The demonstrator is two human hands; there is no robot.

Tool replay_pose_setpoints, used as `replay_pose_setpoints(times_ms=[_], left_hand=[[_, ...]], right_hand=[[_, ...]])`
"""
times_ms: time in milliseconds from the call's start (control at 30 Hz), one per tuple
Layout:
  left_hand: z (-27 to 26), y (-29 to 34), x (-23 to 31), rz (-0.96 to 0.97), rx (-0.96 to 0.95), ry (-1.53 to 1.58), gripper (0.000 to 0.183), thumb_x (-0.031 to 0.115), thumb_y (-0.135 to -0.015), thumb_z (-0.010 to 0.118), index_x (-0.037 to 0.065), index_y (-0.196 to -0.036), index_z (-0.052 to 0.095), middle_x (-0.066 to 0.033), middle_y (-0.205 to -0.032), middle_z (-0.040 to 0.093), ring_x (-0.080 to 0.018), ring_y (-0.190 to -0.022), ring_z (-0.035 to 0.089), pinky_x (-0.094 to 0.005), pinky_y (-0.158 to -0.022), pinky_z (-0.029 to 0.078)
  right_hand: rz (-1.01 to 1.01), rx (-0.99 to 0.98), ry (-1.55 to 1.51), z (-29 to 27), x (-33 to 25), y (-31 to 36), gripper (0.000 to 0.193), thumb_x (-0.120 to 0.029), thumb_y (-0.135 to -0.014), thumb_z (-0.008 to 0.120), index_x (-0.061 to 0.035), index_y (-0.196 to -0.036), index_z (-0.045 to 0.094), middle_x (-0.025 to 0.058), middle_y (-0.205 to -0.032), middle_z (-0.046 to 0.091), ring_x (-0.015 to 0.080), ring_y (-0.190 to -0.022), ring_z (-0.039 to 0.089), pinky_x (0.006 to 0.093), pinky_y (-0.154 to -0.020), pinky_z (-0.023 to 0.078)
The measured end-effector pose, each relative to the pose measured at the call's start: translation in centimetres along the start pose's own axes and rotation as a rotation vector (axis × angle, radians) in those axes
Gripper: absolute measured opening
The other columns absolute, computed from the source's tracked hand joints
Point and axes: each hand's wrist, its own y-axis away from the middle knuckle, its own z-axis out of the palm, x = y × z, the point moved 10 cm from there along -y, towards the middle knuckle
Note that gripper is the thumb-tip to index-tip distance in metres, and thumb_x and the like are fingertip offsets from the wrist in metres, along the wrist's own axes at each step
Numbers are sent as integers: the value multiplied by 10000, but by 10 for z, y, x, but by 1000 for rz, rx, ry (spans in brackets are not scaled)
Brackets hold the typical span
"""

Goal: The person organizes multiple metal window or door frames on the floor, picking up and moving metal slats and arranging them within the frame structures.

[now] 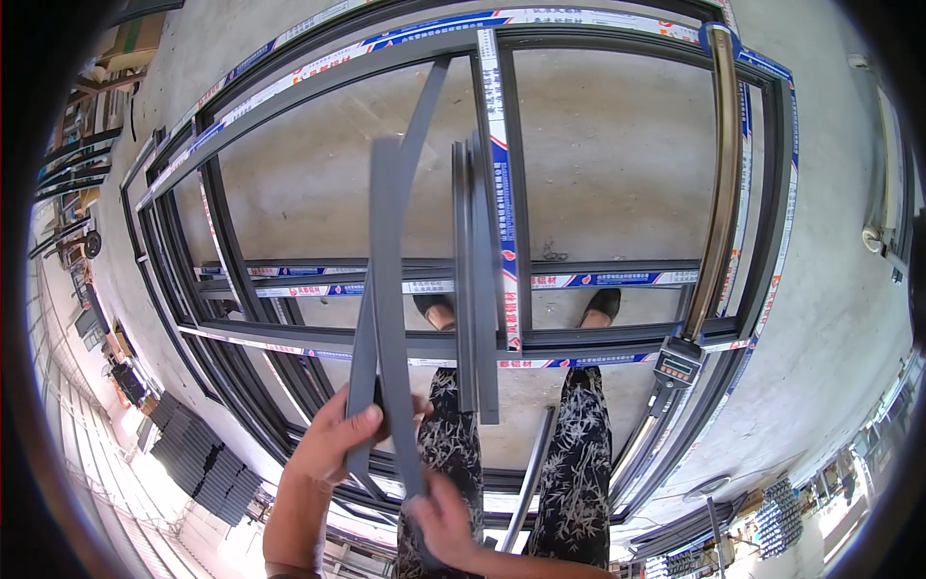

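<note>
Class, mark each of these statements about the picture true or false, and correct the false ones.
1. The left hand grips long grey flat strips. True.
2. The right hand is empty and rests on the floor. False: it pinches the lower end of a grey strip.
3. Dark metal frames with blue and white protective tape lie on the concrete floor. True.
4. The person stands barefoot. False: dark flat shoes show on both feet.
5. The person wears plain white trousers. False: the trousers are dark with a pale leaf pattern.
</note>
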Motion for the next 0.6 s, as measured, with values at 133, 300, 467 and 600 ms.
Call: replay_pose_setpoints(times_ms=[133,300,467,600], left_hand=[[-32,-2,-14,31,75,-82,366,220,-849,655,-2,-1083,482,-146,-989,594,-270,-979,606,-389,-873,480],[-37,-21,-75,-30,167,-17,330,191,-843,657,27,-1068,480,-80,-897,561,-199,-812,585,-341,-737,480],[-22,-48,-161,-97,154,220,259,152,-862,629,47,-1037,469,-59,-863,553,-175,-771,573,-307,-698,482],[-9,-57,-196,-135,152,347,209,142,-860,626,50,-997,498,-51,-842,553,-167,-761,571,-300,-712,475]], right_hand=[[-55,81,340,-77,-75,-68,426,-206,-946,458,49,-1287,455,170,-974,567,267,-864,556,369,-777,449],[-419,241,436,-165,-150,-180,395,-203,-971,461,57,-1266,493,209,-1125,609,245,-1034,579,313,-918,409],[-583,122,458,-171,-156,-235,493,-312,-974,463,96,-1248,488,240,-1136,602,282,-1081,572,312,-944,399],[-630,137,491,-164,-163,-247,521,-349,-974,453,100,-1232,502,240,-1106,609,309,-1045,581,322,-925,409]])
